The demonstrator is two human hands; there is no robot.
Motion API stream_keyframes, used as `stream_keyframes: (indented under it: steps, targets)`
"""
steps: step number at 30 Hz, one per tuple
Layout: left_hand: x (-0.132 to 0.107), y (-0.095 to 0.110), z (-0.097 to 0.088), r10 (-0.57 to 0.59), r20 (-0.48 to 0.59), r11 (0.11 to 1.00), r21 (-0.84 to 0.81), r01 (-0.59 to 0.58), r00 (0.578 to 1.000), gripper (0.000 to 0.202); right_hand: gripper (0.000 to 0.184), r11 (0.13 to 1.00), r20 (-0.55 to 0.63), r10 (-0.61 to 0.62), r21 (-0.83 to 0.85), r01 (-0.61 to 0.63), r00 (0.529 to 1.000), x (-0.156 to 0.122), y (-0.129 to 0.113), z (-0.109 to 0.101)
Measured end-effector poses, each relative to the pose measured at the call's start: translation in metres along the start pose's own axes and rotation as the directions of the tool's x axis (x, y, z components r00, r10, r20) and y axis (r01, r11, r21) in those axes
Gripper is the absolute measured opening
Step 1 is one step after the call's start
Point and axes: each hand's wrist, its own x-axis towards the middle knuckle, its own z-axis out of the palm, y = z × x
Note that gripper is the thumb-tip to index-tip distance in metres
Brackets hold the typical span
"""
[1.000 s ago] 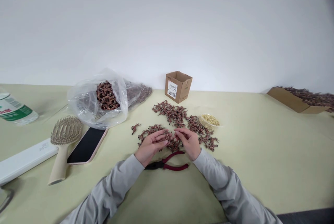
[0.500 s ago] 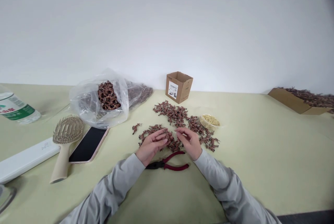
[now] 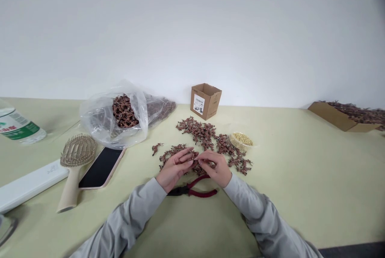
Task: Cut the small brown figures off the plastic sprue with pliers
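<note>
Table: brown pieces heaped under and beyond both hands; pliers just nearer, untouched, within reach. Left hand curled, right hand pinching; fingertips meet on a small piece, mostly hidden. Step: finger work on it.

Loose spread of small reddish-brown branched pieces.
Tangled, lying in clumps; one piece sits apart at left. Red-handled pliers lie just below, black jaws pointing left, handles apart.
</note>
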Motion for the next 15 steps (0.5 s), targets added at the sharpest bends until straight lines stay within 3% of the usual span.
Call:
stream_keyframes:
  steps: [15]
  targets:
    - [-0.0009, 0.0009, 0.0016, 0.022, 0.011, 1.000, 0.008, -0.022, 1.000, 0.054, 0.018, 0.997, -0.143, 0.041, -0.054, -0.049, 0.989, -0.0006, 0.0050, 0.0005]
